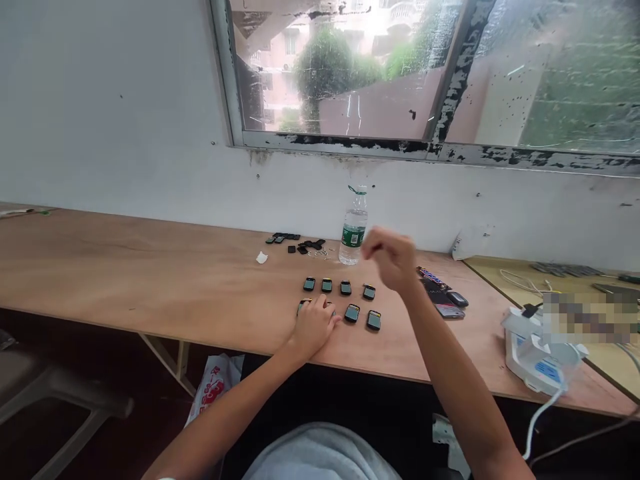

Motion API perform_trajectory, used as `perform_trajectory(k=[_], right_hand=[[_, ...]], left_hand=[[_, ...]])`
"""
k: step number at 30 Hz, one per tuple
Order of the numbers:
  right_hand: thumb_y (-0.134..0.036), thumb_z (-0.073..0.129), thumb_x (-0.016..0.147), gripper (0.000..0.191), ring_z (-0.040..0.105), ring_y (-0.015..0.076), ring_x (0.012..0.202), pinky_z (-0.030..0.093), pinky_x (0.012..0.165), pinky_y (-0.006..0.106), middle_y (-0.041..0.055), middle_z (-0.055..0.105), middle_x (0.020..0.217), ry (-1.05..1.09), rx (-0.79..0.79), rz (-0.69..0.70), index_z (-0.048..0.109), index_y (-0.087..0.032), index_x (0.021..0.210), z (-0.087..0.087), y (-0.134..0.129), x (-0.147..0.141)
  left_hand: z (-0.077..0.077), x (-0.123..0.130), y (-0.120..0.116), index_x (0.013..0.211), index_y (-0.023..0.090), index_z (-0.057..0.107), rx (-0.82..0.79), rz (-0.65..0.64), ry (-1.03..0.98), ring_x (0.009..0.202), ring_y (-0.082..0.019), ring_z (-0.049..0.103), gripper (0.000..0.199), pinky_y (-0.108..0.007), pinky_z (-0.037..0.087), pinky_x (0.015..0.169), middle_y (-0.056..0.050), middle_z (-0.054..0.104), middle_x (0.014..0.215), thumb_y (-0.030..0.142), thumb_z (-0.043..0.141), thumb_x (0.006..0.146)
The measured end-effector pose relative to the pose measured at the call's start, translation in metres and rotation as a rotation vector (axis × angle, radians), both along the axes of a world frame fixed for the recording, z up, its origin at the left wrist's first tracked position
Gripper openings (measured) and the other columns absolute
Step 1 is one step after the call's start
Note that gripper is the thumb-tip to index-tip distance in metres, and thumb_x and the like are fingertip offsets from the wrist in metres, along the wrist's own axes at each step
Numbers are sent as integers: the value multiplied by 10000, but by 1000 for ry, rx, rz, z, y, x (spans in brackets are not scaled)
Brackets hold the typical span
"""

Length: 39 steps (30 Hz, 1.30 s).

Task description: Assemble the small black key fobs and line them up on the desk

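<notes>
Small black devices with grey screens lie in two rows on the wooden table. The back row includes one device [309, 284] at its left end and another [369, 292] at its right. My left hand [314, 325] rests over the left part of the front row, partly hiding devices there; its fingers are spread. Right of it lie two uncovered devices, one [351, 313] beside the other [373, 320]. My right hand [391, 257] is raised beside the water bottle [353, 230], blurred, with its fingers curled; whether it holds anything is hidden.
Black parts [313, 245] and a white scrap [262, 257] lie near the wall. At the right are a snack bar [431, 276], a black mouse [457, 299], a phone [450, 311] and a white power strip [535, 363] with cables. A window is above the table [125, 267].
</notes>
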State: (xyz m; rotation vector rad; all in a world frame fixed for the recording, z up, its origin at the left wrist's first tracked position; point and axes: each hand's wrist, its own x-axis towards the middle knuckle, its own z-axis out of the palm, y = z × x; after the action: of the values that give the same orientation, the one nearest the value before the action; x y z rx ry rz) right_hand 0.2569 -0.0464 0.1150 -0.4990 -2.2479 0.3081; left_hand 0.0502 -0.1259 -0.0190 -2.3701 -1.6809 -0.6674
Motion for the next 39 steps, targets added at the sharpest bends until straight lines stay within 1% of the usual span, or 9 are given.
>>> perform_trajectory(k=[3, 6, 9, 12, 16, 19, 28, 33, 39], right_hand=[[-26, 457, 772, 328, 620, 174, 827, 497, 759, 285, 57, 716, 903, -211, -136, 95, 729, -168, 891, -26, 16, -30], [-2, 504, 669, 403, 623, 176, 855, 493, 736, 258, 54, 737, 985, -422, -257, 128, 749, -167, 944, -61, 33, -49], [-36, 558, 677, 418, 626, 162, 788, 472, 655, 230, 32, 739, 959, -505, -415, 87, 750, -175, 1022, -89, 42, -50], [-73, 591, 717, 363, 614, 145, 730, 446, 602, 212, 16, 725, 888, -526, -485, 81, 739, -178, 1031, -104, 46, -45], [-119, 689, 710, 296, 614, 141, 747, 440, 608, 203, 19, 722, 912, -559, -464, 116, 725, -173, 999, -108, 46, -42], [-179, 742, 727, 282, 618, 144, 753, 450, 625, 209, 16, 720, 912, -572, -474, 136, 717, -173, 1007, -107, 45, -43], [-191, 781, 728, 281, 599, 154, 794, 460, 657, 225, 40, 712, 972, -530, -387, 80, 725, -169, 1002, -105, 39, -42], [-182, 772, 741, 273, 592, 150, 791, 472, 685, 237, 39, 700, 964, -520, -389, 146, 719, -156, 1008, -105, 41, -41], [-183, 755, 740, 266, 579, 143, 780, 463, 675, 236, 28, 679, 964, -495, -367, 196, 703, -165, 1000, -116, 50, -43]], left_hand=[[-1, -3, 2, 970, 193, 752, -39, -2, -17, 905, -266, 660, 120, -394, 488, 819, -96, 690, 1077, 311, 733, 956], [-4, -7, 5, 938, 188, 762, -58, -16, -32, 934, -277, 677, 137, -398, 502, 833, -96, 712, 1069, 325, 756, 942], [-9, -12, 10, 944, 192, 763, -66, -26, -63, 946, -281, 689, 117, -404, 513, 828, -91, 726, 1107, 309, 762, 939], [-14, -16, 11, 942, 202, 757, -50, -51, -106, 939, -265, 691, 47, -389, 515, 815, -77, 724, 1104, 248, 749, 944], [-16, -22, 7, 897, 211, 749, -30, -92, -127, 895, -239, 679, 66, -379, 515, 824, -56, 704, 990, 196, 717, 953], [-17, -24, 4, 935, 204, 752, -6, -114, -103, 925, -246, 673, 63, -392, 517, 849, -64, 704, 1007, 184, 700, 964], [-21, -25, 3, 966, 203, 747, 6, -119, -68, 946, -242, 650, 44, -384, 515, 872, -65, 691, 1024, 210, 703, 968], [-21, -25, 2, 980, 196, 758, 3, -135, -106, 939, -246, 661, 57, -394, 522, 870, -73, 697, 1026, 189, 705, 960], [-22, -25, 3, 937, 202, 759, 9, -151, -141, 935, -235, 661, 74, -387, 524, 872, -71, 690, 1007, 177, 693, 961]])
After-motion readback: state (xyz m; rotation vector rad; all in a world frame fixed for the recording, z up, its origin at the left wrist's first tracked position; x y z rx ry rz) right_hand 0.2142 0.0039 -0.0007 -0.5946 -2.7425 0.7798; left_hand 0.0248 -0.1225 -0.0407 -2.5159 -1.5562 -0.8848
